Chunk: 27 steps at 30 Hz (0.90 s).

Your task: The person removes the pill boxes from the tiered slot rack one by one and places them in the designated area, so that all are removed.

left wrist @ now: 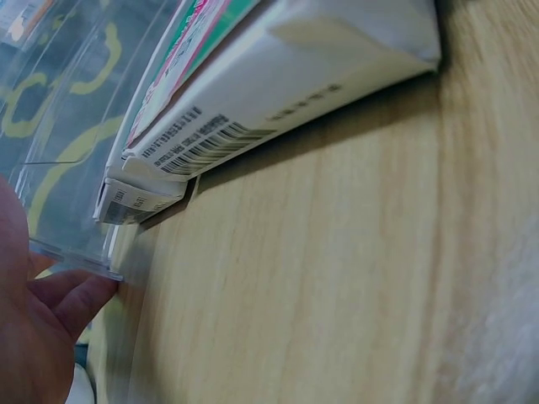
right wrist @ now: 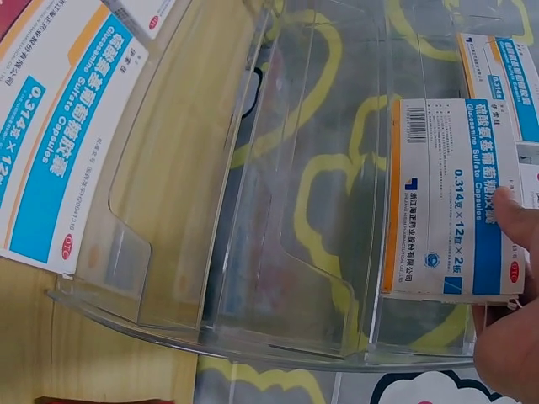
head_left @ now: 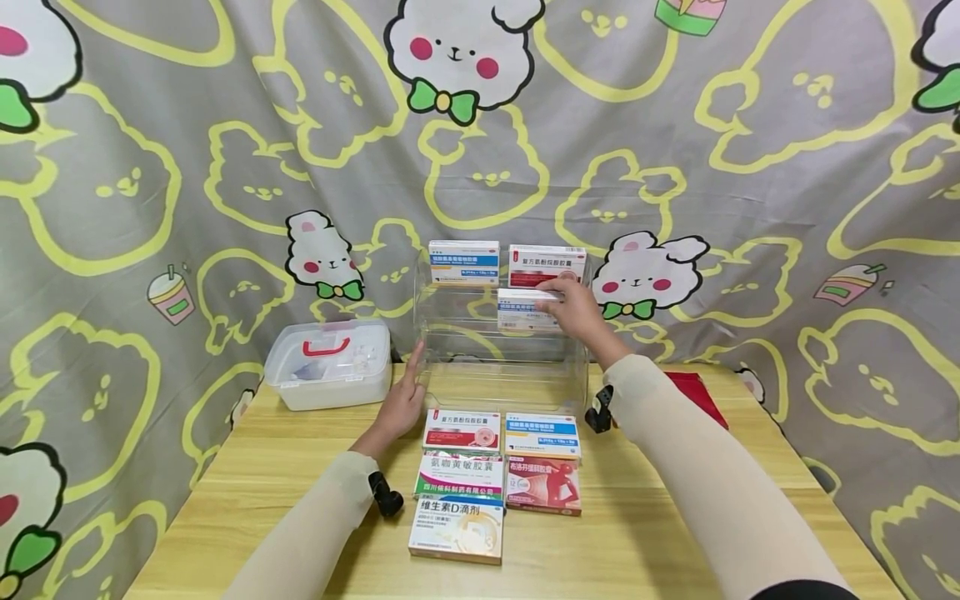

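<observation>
A clear tiered display rack stands at the table's far side. My right hand holds a white-and-blue glucosamine capsule box at the rack's second tier, right of centre. The thumb lies on the box's printed front; other fingers are partly hidden behind it. On the top tier stand another blue-and-white box at left and a red-and-white box at right. My left hand touches the rack's left side, index finger straight up along it. In the left wrist view, fingertips meet the rack's lower edge.
Before the rack lie several medicine boxes: red-and-white, blue-and-white, green-and-pink, red and vitamin D drops. A lidded plastic case sits left; a red item lies right. A patterned curtain hangs behind.
</observation>
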Available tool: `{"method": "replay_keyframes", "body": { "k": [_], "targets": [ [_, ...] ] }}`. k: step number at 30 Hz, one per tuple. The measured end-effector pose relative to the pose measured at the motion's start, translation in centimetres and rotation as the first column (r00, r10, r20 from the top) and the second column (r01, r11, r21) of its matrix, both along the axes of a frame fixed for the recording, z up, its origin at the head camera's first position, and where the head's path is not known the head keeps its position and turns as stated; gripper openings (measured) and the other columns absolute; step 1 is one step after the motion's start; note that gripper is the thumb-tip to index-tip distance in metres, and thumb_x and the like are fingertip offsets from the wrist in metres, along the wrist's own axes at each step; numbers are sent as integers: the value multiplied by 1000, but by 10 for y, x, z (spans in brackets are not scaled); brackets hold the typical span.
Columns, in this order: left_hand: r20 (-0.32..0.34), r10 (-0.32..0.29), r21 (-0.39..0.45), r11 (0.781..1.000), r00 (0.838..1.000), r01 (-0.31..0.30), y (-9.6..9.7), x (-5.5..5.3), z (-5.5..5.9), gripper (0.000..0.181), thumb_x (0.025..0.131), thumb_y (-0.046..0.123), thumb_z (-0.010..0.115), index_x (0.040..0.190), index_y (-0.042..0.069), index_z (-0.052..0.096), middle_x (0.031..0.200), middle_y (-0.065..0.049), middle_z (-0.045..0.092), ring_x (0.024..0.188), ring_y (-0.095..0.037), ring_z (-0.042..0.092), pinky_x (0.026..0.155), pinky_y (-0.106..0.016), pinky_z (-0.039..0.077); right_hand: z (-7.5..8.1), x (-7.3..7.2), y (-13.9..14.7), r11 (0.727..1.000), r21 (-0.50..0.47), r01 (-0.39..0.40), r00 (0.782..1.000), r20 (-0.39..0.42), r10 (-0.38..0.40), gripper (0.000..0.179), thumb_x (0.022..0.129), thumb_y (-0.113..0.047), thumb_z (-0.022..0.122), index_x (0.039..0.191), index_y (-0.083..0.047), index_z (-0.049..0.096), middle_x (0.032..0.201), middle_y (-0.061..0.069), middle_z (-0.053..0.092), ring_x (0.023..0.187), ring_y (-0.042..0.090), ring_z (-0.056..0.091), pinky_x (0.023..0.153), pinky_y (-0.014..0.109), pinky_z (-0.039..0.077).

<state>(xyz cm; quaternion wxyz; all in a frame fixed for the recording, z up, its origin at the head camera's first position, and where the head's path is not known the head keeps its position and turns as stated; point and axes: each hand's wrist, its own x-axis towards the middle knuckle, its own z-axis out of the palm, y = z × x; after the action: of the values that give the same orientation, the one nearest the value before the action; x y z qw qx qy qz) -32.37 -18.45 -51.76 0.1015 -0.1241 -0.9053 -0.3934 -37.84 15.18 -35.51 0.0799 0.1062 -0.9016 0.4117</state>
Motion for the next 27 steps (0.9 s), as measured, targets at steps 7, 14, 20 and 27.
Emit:
{"method": "replay_keyframes", "body": {
  "k": [7,14,20,27],
  "targets": [
    [3,4,-1,1000,1000,-4,1,0,1,83,104,1,43,167,35,1,164,-20,33,49,-17,36,51,-35,35,5,1,0,1000,-13,-10,1000,-18,10,33,99,-18,69,130,-8,70,129,13,57,118,32,58,93,48,50],
    [-14,4,-7,1000,1000,-4,1,-2,-2,83,103,-1,43,167,33,2,163,-20,36,50,-16,32,51,-33,32,18,2,-2,998,-49,-29,999,-35,27,35,99,-18,69,132,-11,70,135,12,65,111,28,66,83,41,52],
    [-29,7,2,1000,1000,-7,0,-2,-4,82,102,-1,43,167,31,4,162,-21,38,49,-14,28,49,-32,31,33,9,-5,998,-50,-39,997,-65,35,37,99,-19,68,135,-11,68,140,12,62,108,29,67,79,40,51],
    [-8,5,3,1000,1000,-5,0,0,-3,82,103,0,41,167,32,2,162,-21,37,49,-14,28,49,-32,31,40,17,-7,998,-54,-28,998,-60,24,36,99,-18,70,134,-12,69,145,10,59,113,29,66,83,42,53]
  ]
}}
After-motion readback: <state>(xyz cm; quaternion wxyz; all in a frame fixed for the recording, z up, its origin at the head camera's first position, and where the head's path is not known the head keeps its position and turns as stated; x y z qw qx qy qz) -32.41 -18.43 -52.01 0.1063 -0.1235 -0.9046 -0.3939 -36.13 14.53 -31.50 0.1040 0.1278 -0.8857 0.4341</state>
